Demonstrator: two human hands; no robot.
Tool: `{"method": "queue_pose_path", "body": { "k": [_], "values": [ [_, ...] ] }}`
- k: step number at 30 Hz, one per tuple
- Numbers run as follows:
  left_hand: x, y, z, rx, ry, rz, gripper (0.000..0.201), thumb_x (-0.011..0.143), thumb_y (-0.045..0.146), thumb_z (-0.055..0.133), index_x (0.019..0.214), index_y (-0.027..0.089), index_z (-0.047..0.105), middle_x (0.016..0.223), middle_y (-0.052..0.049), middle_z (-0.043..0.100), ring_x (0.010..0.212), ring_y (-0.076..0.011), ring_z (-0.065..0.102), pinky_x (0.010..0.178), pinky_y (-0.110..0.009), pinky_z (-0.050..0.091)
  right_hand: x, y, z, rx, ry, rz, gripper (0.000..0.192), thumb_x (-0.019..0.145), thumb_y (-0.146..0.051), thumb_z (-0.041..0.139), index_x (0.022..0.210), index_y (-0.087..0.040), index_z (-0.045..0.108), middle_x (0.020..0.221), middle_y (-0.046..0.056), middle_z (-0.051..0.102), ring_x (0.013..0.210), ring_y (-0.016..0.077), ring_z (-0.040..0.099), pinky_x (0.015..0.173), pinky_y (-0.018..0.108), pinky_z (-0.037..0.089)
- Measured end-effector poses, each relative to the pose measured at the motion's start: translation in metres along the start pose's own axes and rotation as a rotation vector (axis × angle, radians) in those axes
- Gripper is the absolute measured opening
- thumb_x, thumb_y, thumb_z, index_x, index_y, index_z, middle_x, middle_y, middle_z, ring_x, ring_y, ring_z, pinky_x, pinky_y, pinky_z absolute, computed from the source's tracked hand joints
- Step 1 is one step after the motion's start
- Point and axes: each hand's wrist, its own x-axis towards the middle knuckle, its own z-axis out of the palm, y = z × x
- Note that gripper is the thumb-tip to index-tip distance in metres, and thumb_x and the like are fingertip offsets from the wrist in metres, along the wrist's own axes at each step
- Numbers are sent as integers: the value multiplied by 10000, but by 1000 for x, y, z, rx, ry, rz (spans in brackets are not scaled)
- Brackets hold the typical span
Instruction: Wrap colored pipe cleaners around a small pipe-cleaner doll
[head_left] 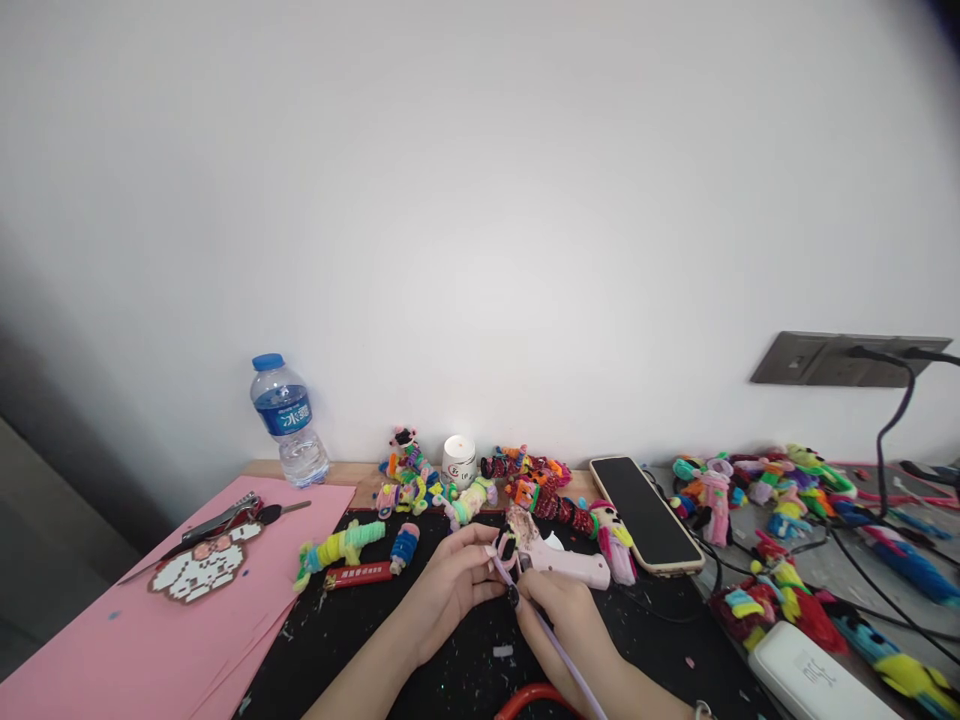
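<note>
My left hand (450, 590) pinches a small black-and-pink pipe-cleaner figure (507, 545) between thumb and fingers. My right hand (574, 620) holds a lilac pipe cleaner (559, 652) that runs from the figure down toward me. Both hands meet over a black mat (375, 640). Just behind them lies a pale pink glue gun (574, 568).
Several coloured pipe-cleaner figures (420, 485) crowd the back edge and the right side (780, 500). A water bottle (288, 420) stands at back left by pink paper (150, 620) with a pixel patch, keys and a tool. A phone (645, 512), cables, a wall socket (840, 358) and a white box (814, 680) lie right.
</note>
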Motion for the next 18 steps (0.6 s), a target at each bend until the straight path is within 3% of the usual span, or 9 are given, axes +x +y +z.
{"method": "queue_pose_path", "body": {
  "k": [18],
  "values": [
    [-1,1,2,5,0,2,174,707,188,651,869,157,597,822,-52,676,708,-145,611,698,-278,434,1,-1,-2,4,-22,7,175,785,-127,390,625,-193,412,551,-9,493,501,120,462,497,226,298]
  ]
}}
